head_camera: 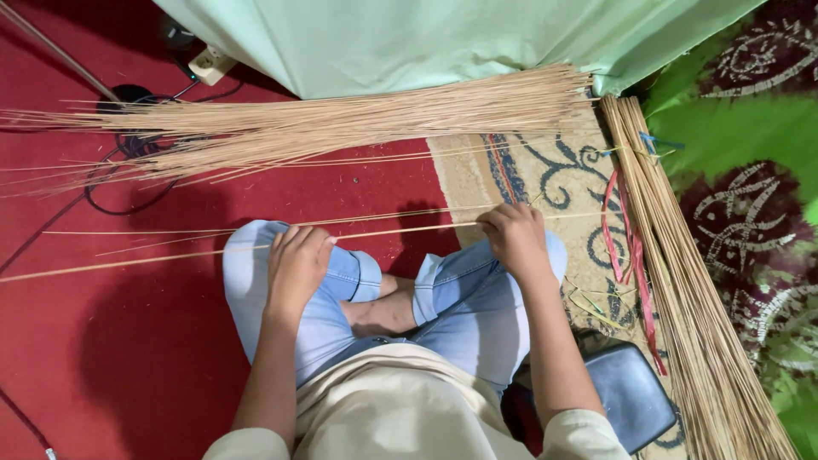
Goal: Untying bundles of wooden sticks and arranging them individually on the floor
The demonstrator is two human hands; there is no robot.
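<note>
You are looking down at a red carpet (pixel 128 358) that fills the left and lower part of the frame. At upper centre a pale green cloth (pixel 409 38) hangs down over it. Beside that cloth, at upper left, you can see a white power strip (pixel 210 61) with black cables (pixel 128 145) looping across the carpet. Right of centre lies a beige patterned rug (pixel 545 170), and a green and maroon patterned cloth (pixel 750 170) covers the right edge.
</note>
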